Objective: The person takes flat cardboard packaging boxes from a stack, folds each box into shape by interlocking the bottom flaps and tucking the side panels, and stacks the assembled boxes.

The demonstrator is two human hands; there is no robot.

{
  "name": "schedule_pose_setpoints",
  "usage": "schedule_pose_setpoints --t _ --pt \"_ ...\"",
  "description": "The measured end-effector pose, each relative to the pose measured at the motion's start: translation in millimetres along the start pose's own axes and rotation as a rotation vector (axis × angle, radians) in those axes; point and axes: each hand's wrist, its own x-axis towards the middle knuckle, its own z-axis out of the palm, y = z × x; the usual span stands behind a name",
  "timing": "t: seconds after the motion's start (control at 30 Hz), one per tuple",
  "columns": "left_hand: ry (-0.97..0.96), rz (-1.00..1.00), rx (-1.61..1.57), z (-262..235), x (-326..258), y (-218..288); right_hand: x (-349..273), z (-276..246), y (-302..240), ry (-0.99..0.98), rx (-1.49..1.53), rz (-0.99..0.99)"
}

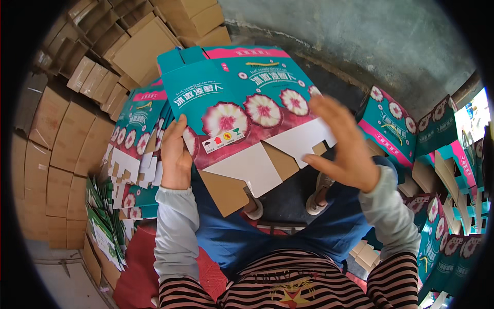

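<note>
Hands work a flat teal carton: left hand grips its edge, right hand spread wide.

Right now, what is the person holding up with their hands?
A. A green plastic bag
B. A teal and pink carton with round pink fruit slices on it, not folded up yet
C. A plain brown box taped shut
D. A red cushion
B: the left hand grips the edge of the teal and pink carton, whose bottom flaps hang open, while the right hand is spread at its other side.
</note>
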Motion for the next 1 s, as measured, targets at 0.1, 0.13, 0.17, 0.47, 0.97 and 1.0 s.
schedule_pose_setpoints --t 0.1,0.13,0.17,0.47,0.97,1.0 --pt "-0.02 -0.101 -0.016 -11 8 -28 -45 70 19 -0.083 -0.08 0.078" --pt "-0.016 -0.117 -0.015 -5 9 -24 -42 75 11 -0.134 -0.104 0.126" --pt "-0.014 -0.128 0.045 -3 6 -25 -41 84 7 -0.154 -0.112 0.152" --pt "-0.199 -0.169 0.151 35 16 -23 -10 123 17 -0.295 -0.465 0.236" --pt "-0.258 0.664 0.966 116 -79 -118 39 109 105 -0.259 -0.032 0.437" --pt "-0.254 0.669 0.966 111 -74 -121 46 110 103 -0.283 -0.052 0.493"
